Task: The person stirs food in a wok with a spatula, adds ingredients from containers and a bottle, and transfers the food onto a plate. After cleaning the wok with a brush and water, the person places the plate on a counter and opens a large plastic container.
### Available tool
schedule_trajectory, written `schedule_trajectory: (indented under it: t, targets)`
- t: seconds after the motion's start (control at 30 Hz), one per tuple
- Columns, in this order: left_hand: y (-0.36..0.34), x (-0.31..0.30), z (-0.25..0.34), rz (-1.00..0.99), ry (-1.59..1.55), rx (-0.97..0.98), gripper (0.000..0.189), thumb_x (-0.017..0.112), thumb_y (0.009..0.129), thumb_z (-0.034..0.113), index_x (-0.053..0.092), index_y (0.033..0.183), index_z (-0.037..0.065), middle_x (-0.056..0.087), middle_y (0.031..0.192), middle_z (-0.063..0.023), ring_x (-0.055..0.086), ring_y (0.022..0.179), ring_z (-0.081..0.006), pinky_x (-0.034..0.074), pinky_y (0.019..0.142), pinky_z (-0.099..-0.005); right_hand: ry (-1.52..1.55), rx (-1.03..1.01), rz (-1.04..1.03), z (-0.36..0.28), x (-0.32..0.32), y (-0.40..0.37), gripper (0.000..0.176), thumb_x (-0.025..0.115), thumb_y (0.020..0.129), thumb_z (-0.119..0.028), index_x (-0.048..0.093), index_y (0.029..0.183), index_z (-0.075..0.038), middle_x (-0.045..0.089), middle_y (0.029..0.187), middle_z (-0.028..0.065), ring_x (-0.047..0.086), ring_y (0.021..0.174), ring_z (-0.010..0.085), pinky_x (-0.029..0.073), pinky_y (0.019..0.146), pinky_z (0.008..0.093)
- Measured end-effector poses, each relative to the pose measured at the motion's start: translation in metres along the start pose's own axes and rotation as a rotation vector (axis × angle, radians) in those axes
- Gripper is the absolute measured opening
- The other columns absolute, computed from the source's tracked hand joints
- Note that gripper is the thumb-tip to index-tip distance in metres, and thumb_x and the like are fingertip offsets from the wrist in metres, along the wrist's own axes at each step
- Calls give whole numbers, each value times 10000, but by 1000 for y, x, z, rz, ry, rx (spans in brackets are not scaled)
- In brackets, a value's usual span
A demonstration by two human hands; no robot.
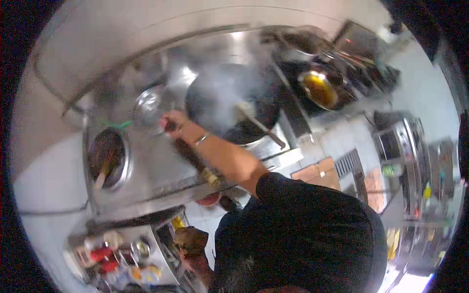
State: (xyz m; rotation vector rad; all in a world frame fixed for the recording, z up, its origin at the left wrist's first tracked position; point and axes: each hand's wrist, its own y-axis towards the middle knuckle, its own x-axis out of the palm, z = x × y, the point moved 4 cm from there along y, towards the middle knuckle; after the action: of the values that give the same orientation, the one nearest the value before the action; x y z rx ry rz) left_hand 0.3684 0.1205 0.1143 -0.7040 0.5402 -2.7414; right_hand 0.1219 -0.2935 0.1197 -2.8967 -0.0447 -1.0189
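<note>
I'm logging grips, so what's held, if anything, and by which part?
Right hand: apparently a dark-shafted utensil, gripped away from its pale end. Left hand: blur hides whether it holds the brown item.

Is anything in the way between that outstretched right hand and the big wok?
Nothing solid that I can see: the right hand is just beside the wok. Only haze hangs over it; the wooden-handled utensil lies toward the far side.

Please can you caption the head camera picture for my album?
Steamy haze hangs over a dark wok beside the person's right hand.
</note>
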Motion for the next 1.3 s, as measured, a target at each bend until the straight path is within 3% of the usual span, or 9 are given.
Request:
schedule_trajectory:
  t: [0.03, 0.17, 0.33, 0.37, 0.47, 0.73, 0.83, 0.9, 1.3]
  targets:
    - [11, 19, 5, -49, 147, 42, 507, 540, 773, 308, 449, 1209, 67, 481, 1201, -154, 471, 1099, -326, 404, 909, -481, 733, 488, -35, -13, 22, -13, 37, 463, 803, -18, 487, 784, 2, 497, 604, 66, 495, 526, 137, 442, 449, 257]
    - [46, 103, 5, -273, -436, -338, 401, 556, 773, 256, 534, 1105, 33, 575, 1052, -151, 537, 1007, -275, 428, 891, -419, 840, 289, 140, -101, 32, -92, 103, 393, 851, -20, 451, 778, 24, 474, 641, 52, 431, 477, 75, 409, 429, 168]
    - [92, 194, -22, -618, -311, -444, 318, 462, 844, 270, 521, 1042, 29, 566, 1024, -135, 563, 923, -280, 456, 834, -418, 308, 426, 148, -169, -5, -193, 193, 406, 910, -146, 447, 755, -37, 402, 592, -22, 378, 461, 33, 294, 350, 151]
    - [103, 207, -26, -686, 93, -71, 285, 458, 846, 267, 522, 1010, 42, 572, 982, -124, 567, 905, -272, 461, 816, -412, 264, 434, 109, -179, -16, -214, 183, 408, 909, -146, 446, 766, -38, 413, 602, -16, 385, 471, 34, 292, 345, 154]
    - [147, 250, -75, -548, -309, -603, 208, 438, 861, 262, 514, 892, 71, 575, 844, -85, 570, 819, -238, 478, 759, -376, 266, 502, 349, -187, -46, -272, 146, 424, 897, -148, 458, 823, -26, 473, 648, 34, 428, 490, 64, 342, 359, 170]
    - [178, 327, -118, -442, -267, -687, 121, 520, 824, 177, 492, 793, 63, 537, 709, -64, 544, 642, -221, 490, 662, -403, -502, 450, 516, -174, -87, -361, 162, 428, 880, -128, 481, 962, 2, 518, 696, 58, 493, 489, 111, 415, 388, 255]
    - [171, 322, -129, -419, -251, -656, 116, 521, 815, 156, 485, 789, 49, 529, 708, -65, 526, 613, -200, 491, 623, -377, -870, 486, 375, -163, -70, -357, 256, 470, 842, -99, 481, 1060, 35, 554, 732, 122, 558, 519, 203, 469, 459, 330]
    - [172, 314, -160, -531, -335, -698, 123, 522, 816, 165, 500, 809, 44, 550, 747, -75, 549, 679, -210, 495, 656, -373, -1698, -38, 309, -165, -37, -344, 528, 513, 781, -42, 359, 1278, 44, 581, 770, 189, 574, 575, 310, 479, 551, 376]
    - [73, 24, -64, -125, -215, -378, 295, 576, 782, 195, 566, 1020, 21, 606, 940, -122, 588, 900, -274, 492, 770, -409, -1732, 119, 79, 36, -35, -247, 714, 523, 793, -148, 138, 1373, 9, 547, 832, 269, 566, 744, 403, 477, 653, 455]
